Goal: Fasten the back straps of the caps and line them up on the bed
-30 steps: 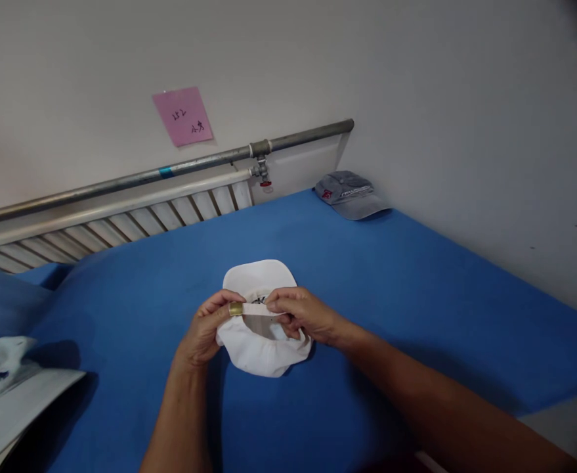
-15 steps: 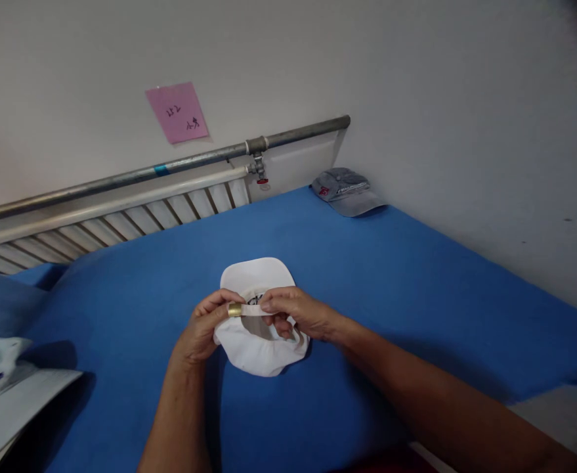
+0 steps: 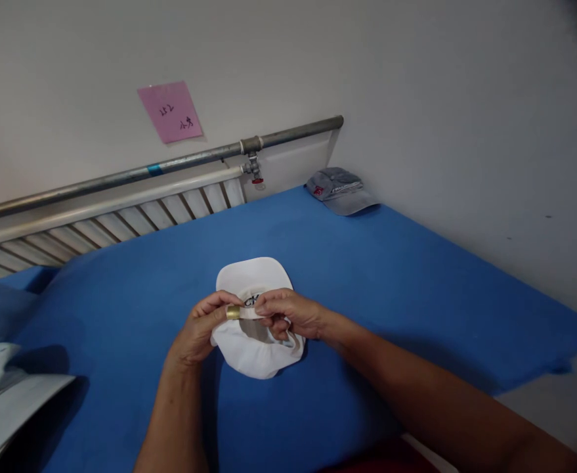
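Note:
A white baseball cap lies on the blue tabletop, its brim pointing away from me. Dark lettering shows in part behind my fingers. Across the cap's back opening runs a white strap with a gold metal buckle. My left hand pinches the strap at the buckle between thumb and fingers. Just right of the buckle, my right hand grips the strap with thumb and forefinger, its other fingers curled beneath over the opening.
A grey cap sits at the table's far corner by the wall. Another white cap is at the left edge, partly cut off. Behind the blue table are a radiator, a metal pipe and a pink note.
My right hand has slid slightly closer to the buckle along the strap, so less strap shows between my hands. The whole view has shifted a little.

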The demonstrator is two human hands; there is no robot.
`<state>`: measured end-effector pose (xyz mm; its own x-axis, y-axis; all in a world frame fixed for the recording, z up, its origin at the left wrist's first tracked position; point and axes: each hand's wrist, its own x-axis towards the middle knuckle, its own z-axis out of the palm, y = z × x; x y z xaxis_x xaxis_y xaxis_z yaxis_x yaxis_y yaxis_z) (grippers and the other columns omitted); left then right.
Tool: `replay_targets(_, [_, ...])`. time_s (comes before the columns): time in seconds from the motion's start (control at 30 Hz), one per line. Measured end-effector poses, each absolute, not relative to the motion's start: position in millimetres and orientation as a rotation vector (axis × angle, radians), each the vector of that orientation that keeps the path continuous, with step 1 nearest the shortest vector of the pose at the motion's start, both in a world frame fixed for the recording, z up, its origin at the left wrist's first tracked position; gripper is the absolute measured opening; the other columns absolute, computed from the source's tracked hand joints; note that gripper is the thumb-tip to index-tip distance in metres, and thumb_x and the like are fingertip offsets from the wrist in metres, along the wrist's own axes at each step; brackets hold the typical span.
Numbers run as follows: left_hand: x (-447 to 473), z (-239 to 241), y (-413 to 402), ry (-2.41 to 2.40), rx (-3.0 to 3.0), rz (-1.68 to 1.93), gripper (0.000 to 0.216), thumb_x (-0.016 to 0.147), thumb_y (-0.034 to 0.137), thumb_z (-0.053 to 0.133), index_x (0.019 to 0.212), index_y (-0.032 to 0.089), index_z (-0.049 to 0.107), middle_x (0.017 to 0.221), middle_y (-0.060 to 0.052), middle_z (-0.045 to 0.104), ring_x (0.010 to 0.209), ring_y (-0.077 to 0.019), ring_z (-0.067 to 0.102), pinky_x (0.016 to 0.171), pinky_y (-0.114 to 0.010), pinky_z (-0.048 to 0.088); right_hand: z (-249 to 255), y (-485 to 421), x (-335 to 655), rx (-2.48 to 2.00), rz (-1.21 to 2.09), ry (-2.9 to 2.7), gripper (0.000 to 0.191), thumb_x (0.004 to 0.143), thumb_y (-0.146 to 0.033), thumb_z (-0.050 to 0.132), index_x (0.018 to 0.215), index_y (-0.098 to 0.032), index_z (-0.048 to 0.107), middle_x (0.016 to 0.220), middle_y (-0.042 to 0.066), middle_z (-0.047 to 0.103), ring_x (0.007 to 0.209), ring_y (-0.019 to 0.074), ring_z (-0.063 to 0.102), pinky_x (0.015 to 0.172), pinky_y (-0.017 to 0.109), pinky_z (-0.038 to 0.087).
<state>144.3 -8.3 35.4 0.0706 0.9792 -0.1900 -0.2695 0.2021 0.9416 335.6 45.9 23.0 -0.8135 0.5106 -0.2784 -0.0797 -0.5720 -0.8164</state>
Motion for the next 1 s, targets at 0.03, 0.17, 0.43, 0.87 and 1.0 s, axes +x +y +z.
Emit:
replay_targets(0.03, [144.2,35.5,-8.3,1.063,0.881,1.147,0.025,0.057,0.033,0.084,0.073,0.016,0.073,0.06,-0.001,0.067,0.045,-0.0057,0.053,0.043,-0.014,0.037,22.9,45.9,335.6,-0.709,2.414,-1.22,0.011,0.071,-0.024,0.062,0.074,-0.016,0.055,0.053,-0.007,0.049,0.035,0.0013,0.029,0.036,0.016,0.028])
replay_targets(0.17, [144.2,37.0,-8.8,1.054,0.873,1.15,0.026,0.057,0.034,0.085,0.073,0.017,0.074,0.06,0.0,0.068,0.045,-0.0054,0.054,0.043,-0.013,0.038,23.2,45.8,335.9,-0.684,2.351,-1.266,0.011,0.072,-0.024,0.063,0.075,-0.015,0.057,0.056,-0.005,0.053,0.036,0.0017,0.034,0.037,0.016,0.03])
replay_targets(0.43, [148.5,39.6,-8.4,1.081,0.859,1.14,0.029,0.053,0.034,0.087,0.07,0.016,0.074,0.055,0.001,0.066,0.041,-0.0047,0.052,0.041,-0.013,0.037,25.8,42.0,335.1,-0.668,2.304,-1.31,0.013,0.071,-0.023,0.068,0.074,-0.014,0.059,0.049,-0.009,0.047,0.035,0.0012,0.034,0.035,0.015,0.031])
replay_targets(0.87, [149.4,39.7,-8.7,1.082,0.871,1.145,0.027,0.054,0.032,0.087,0.071,0.016,0.074,0.059,0.001,0.068,0.044,-0.0045,0.054,0.043,-0.012,0.038,19.2,41.8,333.6,-0.673,2.386,-1.242,0.015,0.072,-0.022,0.069,0.074,-0.015,0.057,0.048,-0.01,0.043,0.035,0.001,0.03,0.034,0.016,0.029])
replay_targets(1.0, [150.5,41.0,-8.3,1.089,0.866,1.149,0.028,0.053,0.033,0.087,0.071,0.016,0.074,0.058,0.001,0.068,0.044,-0.0049,0.054,0.042,-0.012,0.038,22.5,41.6,334.1,-0.629,2.374,-1.24,0.016,0.073,-0.023,0.068,0.071,-0.014,0.055,0.053,-0.008,0.048,0.035,0.0003,0.032,0.034,0.016,0.029])
